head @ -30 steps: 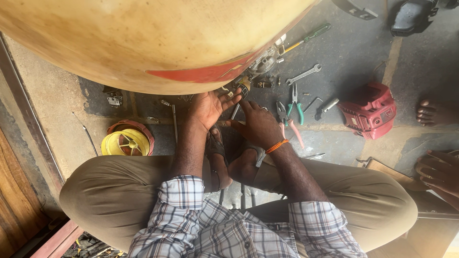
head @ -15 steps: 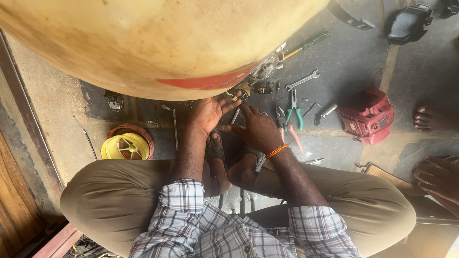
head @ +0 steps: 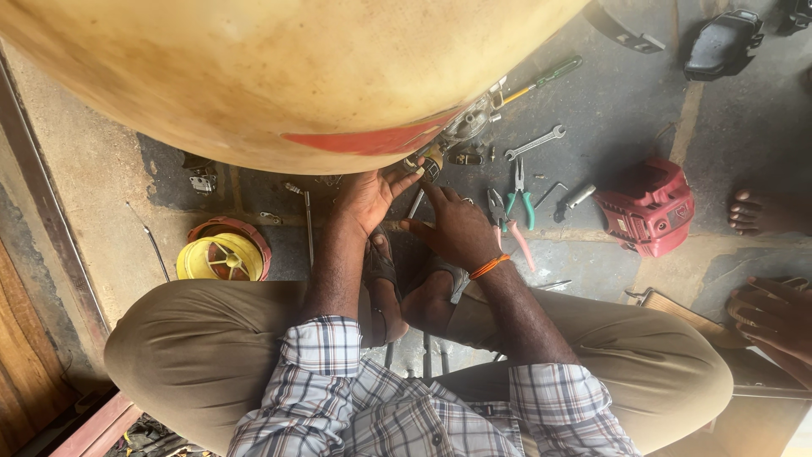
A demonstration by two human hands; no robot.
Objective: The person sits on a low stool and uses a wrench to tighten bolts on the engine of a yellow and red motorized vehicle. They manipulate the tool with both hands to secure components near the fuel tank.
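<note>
Concrete floor (head: 744, 127), red housing (head: 647, 206), pliers (head: 518, 196)

This is a small repair workshop where the work is done on the ground. The floor (head: 643, 110) is bare concrete, stained dark and cracked, and hand tools lie loose across it: a spanner (head: 534, 142), green-handled pliers (head: 518, 193), a screwdriver with a green and yellow handle (head: 541, 80) and an angled hex key (head: 550, 195). A red engine cover (head: 650, 207) and a black plastic housing (head: 721, 44) sit taken off their machines. A yellow reel (head: 222, 256) rests near a wooden edge (head: 25, 355). The person squats in sandals among the parts, and another person's bare foot (head: 759, 211) stands close by.
</note>
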